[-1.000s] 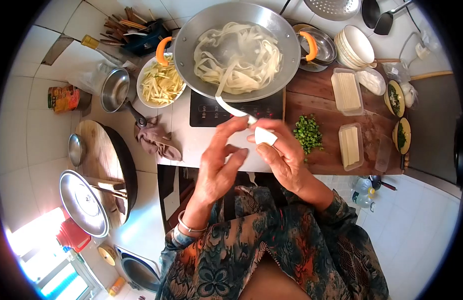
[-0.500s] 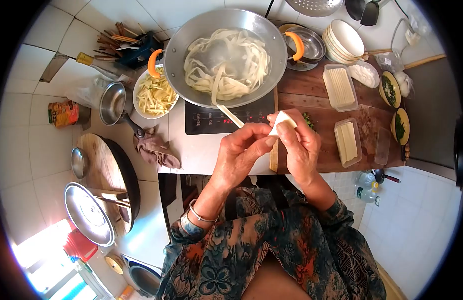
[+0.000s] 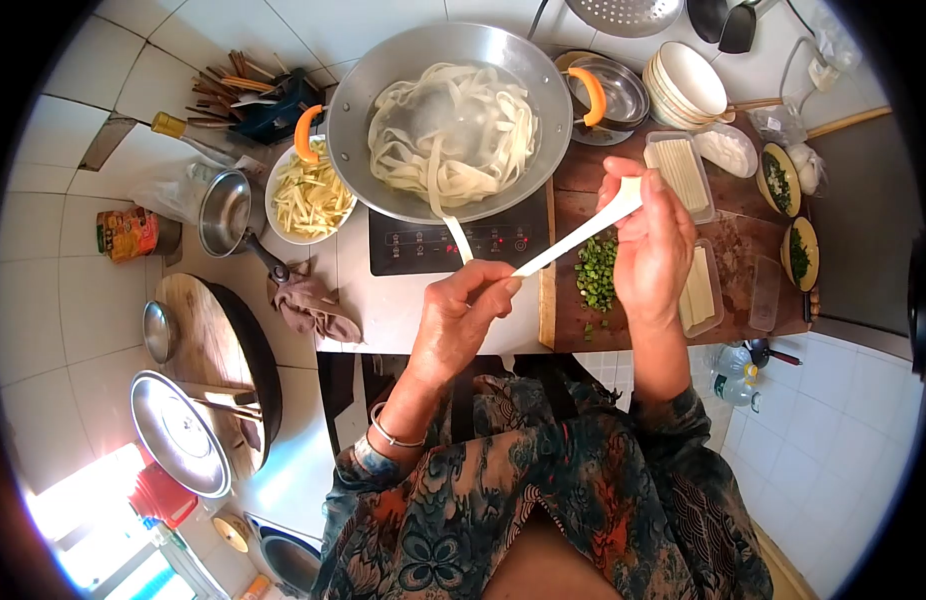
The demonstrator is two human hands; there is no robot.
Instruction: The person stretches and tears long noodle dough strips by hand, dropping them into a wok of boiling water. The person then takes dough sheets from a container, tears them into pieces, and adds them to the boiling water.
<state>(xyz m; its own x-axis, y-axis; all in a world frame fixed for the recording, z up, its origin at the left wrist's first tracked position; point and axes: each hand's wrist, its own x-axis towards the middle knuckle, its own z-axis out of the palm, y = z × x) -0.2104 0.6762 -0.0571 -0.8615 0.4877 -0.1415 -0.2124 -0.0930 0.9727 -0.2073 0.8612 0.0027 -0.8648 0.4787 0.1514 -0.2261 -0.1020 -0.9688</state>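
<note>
White tiles (image 3: 68, 320) covered the wall on the left, and a pale counter (image 3: 443, 335) ran along in front of the person. A red-brown cutting board (image 3: 575, 200) lay on the right side. Far off in the middle sat a big wok (image 3: 351, 135) with orange handles, on top of a black induction cooker (image 3: 393, 262). Lots of flat noodles (image 3: 403, 165) lay in a ring inside it. To the left of the wok was a white bowl (image 3: 272, 208) full of thin, pale strips (image 3: 308, 195), and just left of that was a small saucepan (image 3: 225, 205). On the board, two clear tubs held more dough strips (image 3: 673, 165).

The right hand (image 3: 648, 255) was up over the board, with its thumb and fingers pinching the end of a long strip of dough (image 3: 583, 232). The left hand (image 3: 453, 325) was lower, near the front of the cooker, and it pinched the strip too. Between the two hands the strip was tight and sloped up to the right. Dough also went from the left hand over the wok's near rim to the noodles. The smallest things were chopped green bits (image 3: 595, 275), in a little pile on the board.
</note>
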